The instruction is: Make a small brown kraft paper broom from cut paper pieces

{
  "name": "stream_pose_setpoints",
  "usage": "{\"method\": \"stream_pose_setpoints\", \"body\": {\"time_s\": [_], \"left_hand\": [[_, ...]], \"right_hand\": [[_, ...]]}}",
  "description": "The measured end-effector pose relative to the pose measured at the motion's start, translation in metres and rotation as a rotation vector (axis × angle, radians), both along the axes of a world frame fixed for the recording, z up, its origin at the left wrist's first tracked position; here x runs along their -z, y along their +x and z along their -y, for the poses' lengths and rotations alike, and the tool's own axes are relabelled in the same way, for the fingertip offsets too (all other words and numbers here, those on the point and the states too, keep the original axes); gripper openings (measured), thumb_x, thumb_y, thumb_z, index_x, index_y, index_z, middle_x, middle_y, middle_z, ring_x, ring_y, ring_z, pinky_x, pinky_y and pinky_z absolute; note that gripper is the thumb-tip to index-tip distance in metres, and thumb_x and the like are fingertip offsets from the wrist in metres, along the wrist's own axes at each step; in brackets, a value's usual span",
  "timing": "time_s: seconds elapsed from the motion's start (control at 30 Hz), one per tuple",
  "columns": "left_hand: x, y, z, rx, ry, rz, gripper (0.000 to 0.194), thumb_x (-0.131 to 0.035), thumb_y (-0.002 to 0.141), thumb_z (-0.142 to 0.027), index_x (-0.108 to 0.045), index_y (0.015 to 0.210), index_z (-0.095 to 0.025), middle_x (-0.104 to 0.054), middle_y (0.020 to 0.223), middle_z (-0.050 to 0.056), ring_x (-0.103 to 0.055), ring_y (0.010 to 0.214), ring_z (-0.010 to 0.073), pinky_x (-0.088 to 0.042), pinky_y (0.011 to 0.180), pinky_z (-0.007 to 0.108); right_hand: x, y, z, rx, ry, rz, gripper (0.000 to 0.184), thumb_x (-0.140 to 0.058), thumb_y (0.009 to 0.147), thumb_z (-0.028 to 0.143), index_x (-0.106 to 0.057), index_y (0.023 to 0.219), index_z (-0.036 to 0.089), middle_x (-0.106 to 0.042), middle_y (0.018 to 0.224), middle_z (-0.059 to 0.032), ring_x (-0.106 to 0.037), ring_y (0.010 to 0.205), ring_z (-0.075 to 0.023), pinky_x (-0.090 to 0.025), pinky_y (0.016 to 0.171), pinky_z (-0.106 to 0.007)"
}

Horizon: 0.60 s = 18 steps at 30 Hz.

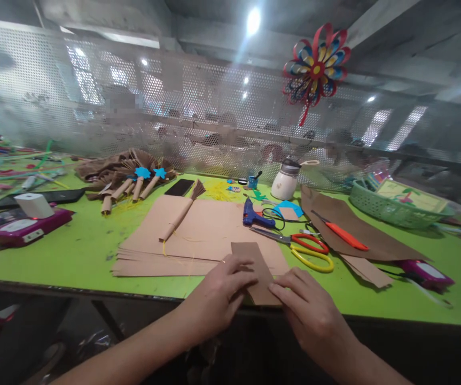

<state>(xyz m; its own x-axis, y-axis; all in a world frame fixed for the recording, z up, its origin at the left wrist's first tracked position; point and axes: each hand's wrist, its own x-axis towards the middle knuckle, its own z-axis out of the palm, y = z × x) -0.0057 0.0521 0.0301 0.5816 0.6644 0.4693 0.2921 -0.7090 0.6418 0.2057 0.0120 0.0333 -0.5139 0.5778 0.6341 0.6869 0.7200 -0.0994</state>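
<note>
At the table's front edge lies a folded-looking strip of brown kraft paper (259, 267), its near end by the edge. My left hand (223, 291) is closed on the strip's left side, fingers curled over the top. My right hand (314, 307) pinches the strip's right edge between thumb and fingers. Under its far end is a stack of larger brown paper sheets (142, 246). A rolled paper tube with a fringed end (178, 216) rests on the stack. Just beyond my right hand are scissors (310, 251) with red and yellow handles, and a blue glue gun (254, 214).
An orange cutter (346, 237) lies on dark brown paper (390, 243) at right, before a green basket (398, 208). A white jar (284, 184) stands at the back. Several paper fans with tube handles (138, 187) and a purple power strip (30, 227) are at left.
</note>
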Motion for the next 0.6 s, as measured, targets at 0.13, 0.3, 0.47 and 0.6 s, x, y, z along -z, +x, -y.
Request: {"method": "stream_pose_setpoints", "body": {"time_s": [0.13,0.3,0.47,0.6], "left_hand": [[-0.018,-0.008,0.014,-0.161,-0.637,0.484,0.031,-0.053,0.08,-0.022,-0.057,0.11,-0.017,-0.056,0.117,0.011,-0.052,0.109,0.0238,-0.04,0.096,0.038],[-0.027,-0.002,0.022,0.017,-1.313,0.807,0.039,-0.051,0.084,-0.04,-0.057,0.106,-0.008,-0.062,0.105,0.017,-0.06,0.094,0.0255,-0.045,0.087,0.041],[-0.021,0.011,0.004,0.002,-1.409,0.934,0.038,-0.05,0.084,-0.031,-0.056,0.108,-0.003,-0.063,0.105,0.022,-0.061,0.095,0.0282,-0.044,0.088,0.042],[-0.019,0.014,-0.004,0.102,-1.391,0.904,0.039,-0.048,0.084,-0.027,-0.055,0.114,-0.002,-0.061,0.109,0.022,-0.063,0.09,0.0284,-0.043,0.088,0.044]], "right_hand": [[-0.002,0.006,-0.004,0.028,0.12,-0.119,0.032,-0.044,0.081,-0.001,-0.057,0.107,0.013,-0.061,0.089,-0.011,-0.055,0.085,-0.0208,-0.046,0.074,-0.038],[-0.005,-0.007,0.002,-0.013,0.179,-0.172,0.037,-0.049,0.076,-0.006,-0.056,0.109,0.009,-0.06,0.091,-0.0139,-0.053,0.087,-0.0224,-0.047,0.075,-0.04],[-0.008,-0.025,0.015,-0.23,0.184,-0.08,0.028,-0.051,0.076,0.0,-0.058,0.102,0.006,-0.063,0.081,-0.0144,-0.053,0.076,-0.0221,-0.047,0.062,-0.036],[-0.013,-0.026,0.017,-0.294,0.07,-0.114,0.026,-0.049,0.078,0.002,-0.058,0.1,0.012,-0.063,0.078,-0.011,-0.054,0.071,-0.0192,-0.047,0.058,-0.032]]}}
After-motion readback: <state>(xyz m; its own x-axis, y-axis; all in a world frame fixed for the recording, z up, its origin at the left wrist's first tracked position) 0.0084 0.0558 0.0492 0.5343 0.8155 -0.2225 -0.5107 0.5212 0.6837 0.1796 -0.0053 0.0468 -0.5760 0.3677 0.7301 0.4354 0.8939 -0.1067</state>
